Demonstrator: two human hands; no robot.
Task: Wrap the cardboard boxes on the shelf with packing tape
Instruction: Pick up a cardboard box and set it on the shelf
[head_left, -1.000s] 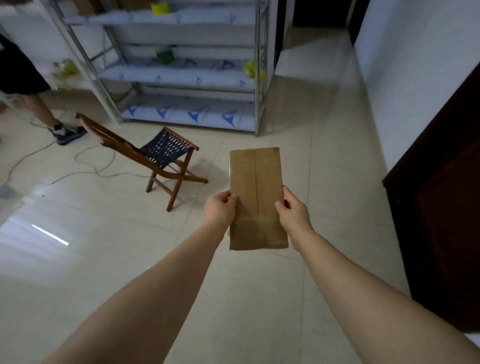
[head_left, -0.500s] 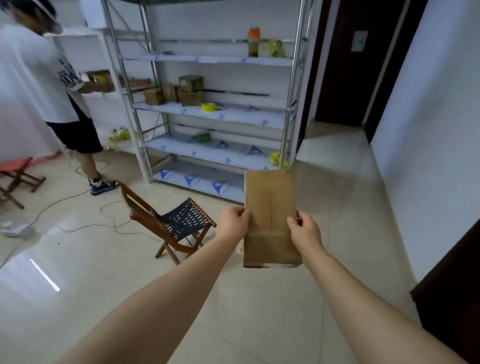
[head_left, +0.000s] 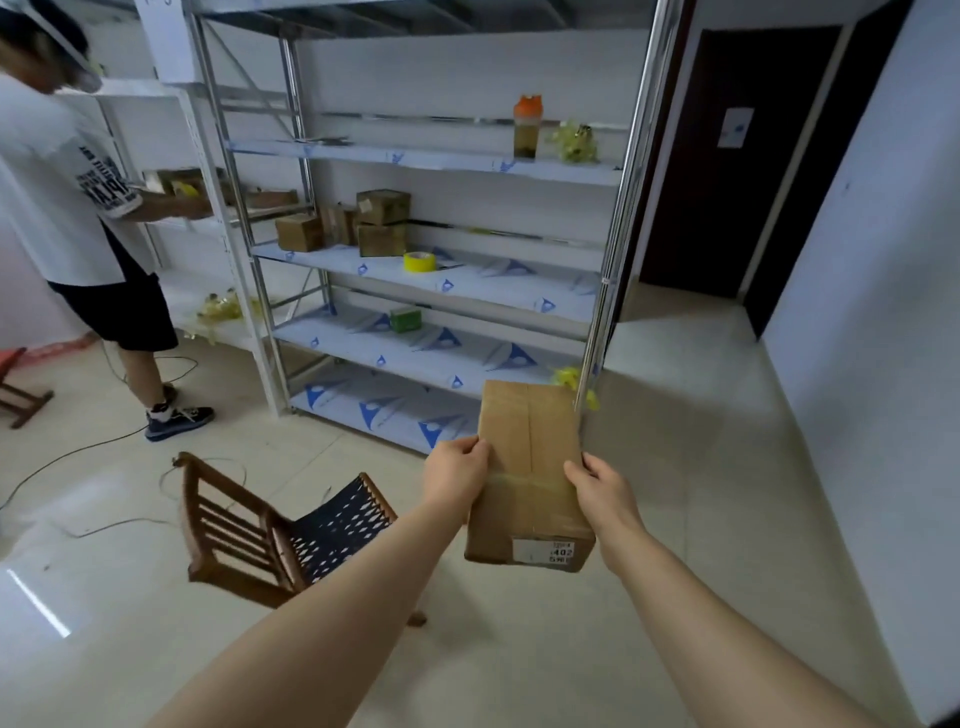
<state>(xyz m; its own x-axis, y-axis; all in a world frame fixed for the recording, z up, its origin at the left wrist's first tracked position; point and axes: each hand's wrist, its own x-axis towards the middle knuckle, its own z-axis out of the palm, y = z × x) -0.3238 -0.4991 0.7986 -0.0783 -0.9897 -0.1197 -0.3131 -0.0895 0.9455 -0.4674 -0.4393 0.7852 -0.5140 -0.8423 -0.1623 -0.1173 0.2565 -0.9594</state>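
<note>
In the head view, the camera is lifting compared with a second ago: the floor and the folding chair (head_left: 270, 530) were filling the picture then, and now the metal shelf rack (head_left: 618, 234) is standing in full sight ahead and nearer, while the grip on the cardboard box (head_left: 530, 467) is staying as it was. That is suggesting the person is carrying the box toward the rack, either to set it back or to reach the yellow tape roll (head_left: 420, 261), which is lying on the middle shelf just right of the stacked boxes (head_left: 382, 223). A glossy band, seemingly tape, is already crossing the held box near its middle, and a white label (head_left: 543, 550) is now showing on its near end. The left hand (head_left: 454, 475) is clasping the box's left edge, its fingers (head_left: 480, 449) curling onto the top face. The right hand (head_left: 605, 491) is clasping the right edge, its fingers (head_left: 576, 473) bending against the side. The box is hanging between the two hands, pointing lengthwise away from the person, in the air above the floor and near the rack's bottom right corner. A second person (head_left: 67, 208) is working at the far left.
</note>
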